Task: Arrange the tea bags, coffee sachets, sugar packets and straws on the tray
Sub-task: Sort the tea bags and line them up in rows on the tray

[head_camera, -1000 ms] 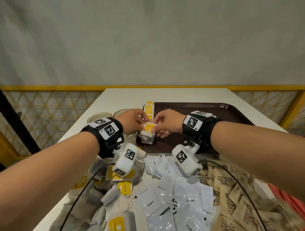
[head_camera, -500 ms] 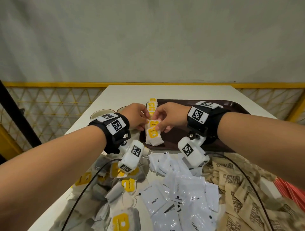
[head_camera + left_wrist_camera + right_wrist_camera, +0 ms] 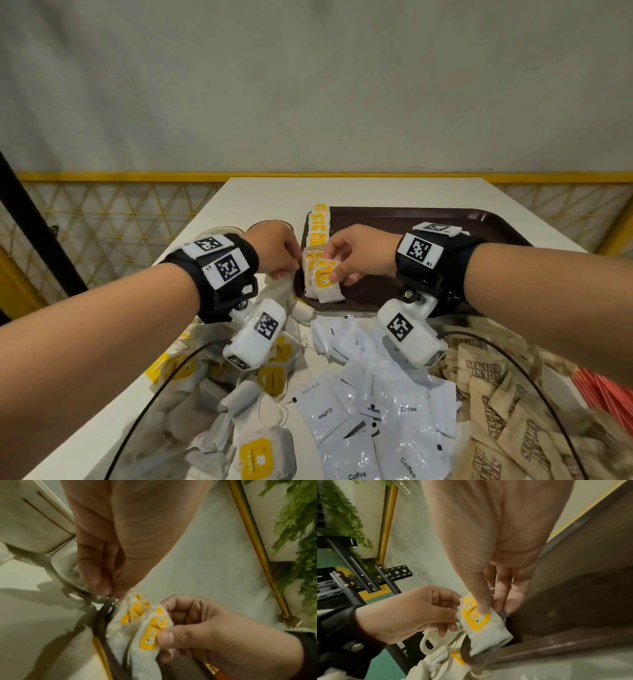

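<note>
1. Since half a second ago, we have brought our right hand [image 3: 359,255] lower over the near left corner of the dark brown plastic tray [image 3: 479,222], and the white paper tea bag with the yellow label [image 3: 325,279] it carries now rests its lower end on the tray floor.
2. Our right thumb [image 3: 482,607] presses on the yellow label, with the fingers behind the bag, so the bag is pinched between them.
3. Our left hand [image 3: 274,250] sits just beside it at the tray's left rim, fingers curled together at the top edge of a neighbouring tea bag [image 3: 132,614]; we cannot tell whether it pinches the paper or only its string.
4. Behind these, a row of tea bags [image 3: 318,226] lies along the tray's left edge.
5. On the white table [image 3: 274,195], nearer to us, lie a heap of loose tea bags [image 3: 253,428], a pile of white coffee sachets [image 3: 376,411], brown paper sugar packets [image 3: 496,411] and red straws [image 3: 603,390] at the far right.
6. Two pale cups [image 3: 222,229] stand left of the tray, mostly hidden by our left wrist.
</note>
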A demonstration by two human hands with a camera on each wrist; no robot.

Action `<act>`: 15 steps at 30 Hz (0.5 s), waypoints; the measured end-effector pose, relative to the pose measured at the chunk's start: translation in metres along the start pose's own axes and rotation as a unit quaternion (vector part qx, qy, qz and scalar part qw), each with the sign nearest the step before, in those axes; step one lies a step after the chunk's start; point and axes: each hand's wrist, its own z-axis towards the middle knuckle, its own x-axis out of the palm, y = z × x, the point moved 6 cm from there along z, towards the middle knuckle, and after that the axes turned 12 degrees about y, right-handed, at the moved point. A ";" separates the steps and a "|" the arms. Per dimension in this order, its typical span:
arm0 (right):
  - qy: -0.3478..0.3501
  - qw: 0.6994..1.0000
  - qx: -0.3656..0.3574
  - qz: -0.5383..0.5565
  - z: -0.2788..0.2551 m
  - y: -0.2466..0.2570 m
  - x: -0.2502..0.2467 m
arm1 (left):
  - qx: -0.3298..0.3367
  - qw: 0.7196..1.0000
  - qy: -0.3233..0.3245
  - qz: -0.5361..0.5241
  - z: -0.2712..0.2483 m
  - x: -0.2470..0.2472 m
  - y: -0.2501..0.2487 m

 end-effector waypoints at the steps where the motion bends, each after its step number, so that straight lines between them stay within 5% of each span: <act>1: 0.012 1.000 0.004 -0.019 0.000 0.000 0.002 | -0.002 1.000 0.004 0.004 0.002 0.003 0.000; 6: 0.042 0.997 0.042 -0.058 0.007 -0.007 0.007 | -0.016 1.000 -0.021 -0.008 0.015 0.007 -0.006; 15: -0.009 0.999 0.033 -0.025 0.012 -0.005 0.001 | -0.041 0.998 -0.025 -0.037 0.027 0.005 -0.016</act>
